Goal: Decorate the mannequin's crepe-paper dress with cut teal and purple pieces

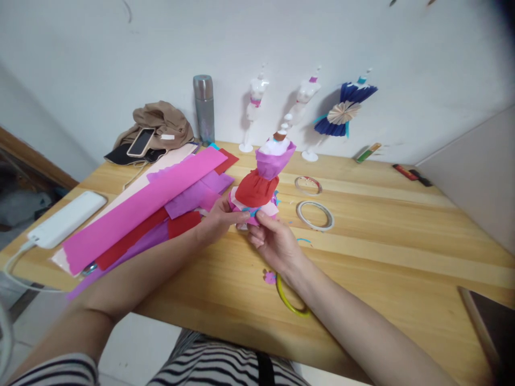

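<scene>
A small white dress-form mannequin (273,145) stands tilted in the middle of the table, wearing a crepe-paper dress (257,187) with a purple top, a red gathered layer and a pink lower layer. Blue bits show along the hem. My left hand (220,217) pinches the left side of the hem between thumb and fingers. On the other side, my right hand (273,236) grips the same hem, its thumb on the blue piece and its fingers curled underneath. Both thumbs nearly meet at the front. The mannequin's base is hidden behind the hands.
Crepe-paper sheets (148,209) lie left, beside a white power bank (68,217). A thermos (204,110), phone (140,142) and mannequins, one in a blue dress (341,112), stand or lie behind. Tape rolls (316,215) and a yellow ring (287,300) are on the right.
</scene>
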A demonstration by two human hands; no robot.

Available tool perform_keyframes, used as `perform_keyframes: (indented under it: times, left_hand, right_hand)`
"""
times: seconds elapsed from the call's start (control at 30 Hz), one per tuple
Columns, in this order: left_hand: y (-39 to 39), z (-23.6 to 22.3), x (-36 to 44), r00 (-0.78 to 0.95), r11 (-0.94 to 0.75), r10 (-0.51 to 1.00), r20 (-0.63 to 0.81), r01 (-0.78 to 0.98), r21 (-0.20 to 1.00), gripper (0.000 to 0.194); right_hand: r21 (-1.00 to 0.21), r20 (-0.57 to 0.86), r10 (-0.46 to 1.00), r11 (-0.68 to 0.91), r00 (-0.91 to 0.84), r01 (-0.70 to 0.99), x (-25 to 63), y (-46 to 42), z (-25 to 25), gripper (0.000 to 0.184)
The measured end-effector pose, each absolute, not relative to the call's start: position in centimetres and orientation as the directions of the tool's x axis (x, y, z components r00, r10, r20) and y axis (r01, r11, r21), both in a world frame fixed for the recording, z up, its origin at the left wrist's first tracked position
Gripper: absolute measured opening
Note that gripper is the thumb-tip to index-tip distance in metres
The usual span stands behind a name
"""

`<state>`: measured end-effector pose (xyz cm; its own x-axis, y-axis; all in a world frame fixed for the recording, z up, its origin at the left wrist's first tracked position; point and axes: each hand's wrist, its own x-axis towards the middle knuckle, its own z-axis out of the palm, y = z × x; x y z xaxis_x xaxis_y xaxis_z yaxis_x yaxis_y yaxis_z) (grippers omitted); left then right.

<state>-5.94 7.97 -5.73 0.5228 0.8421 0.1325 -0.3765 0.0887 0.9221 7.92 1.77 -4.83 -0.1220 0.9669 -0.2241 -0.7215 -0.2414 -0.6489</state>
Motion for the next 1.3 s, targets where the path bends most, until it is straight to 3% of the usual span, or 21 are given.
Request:
perform_keyframes:
  times: [0.5,0.8,1.0,1.3]
  left_hand:
    - [8.01,-5.9,-5.91,0.503,0.064,0.855,0.129,-0.349,0.935,0.032]
    - [7.85,-6.32,-5.99,0.44,0.031,0.886,0.144,-0.365,0.93,0.034]
    - [7.69,-6.12,-5.91,0.457,0.067,0.882,0.113,-0.36,0.93,0.029]
    - [8.26,-6.18,-5.86,0.487,0.127,0.868,0.094,-0.401,0.907,0.049]
  right_hand:
    - [-0.69,-0.161,0.972,-0.236,-0.173,-0.684,8.31,1.92,-4.56,0.021]
    - [-0.783,-0.134,0.988,-0.15,-0.073,-0.604,7.47,1.47,-4.05,0.035]
    - [-0.767,-0.14,0.988,-0.145,-0.058,-0.625,7.51,1.87,-4.45,0.031]
    - [-0.741,-0.162,0.981,-0.192,-0.106,-0.643,8.05,1.76,-4.84,0.027]
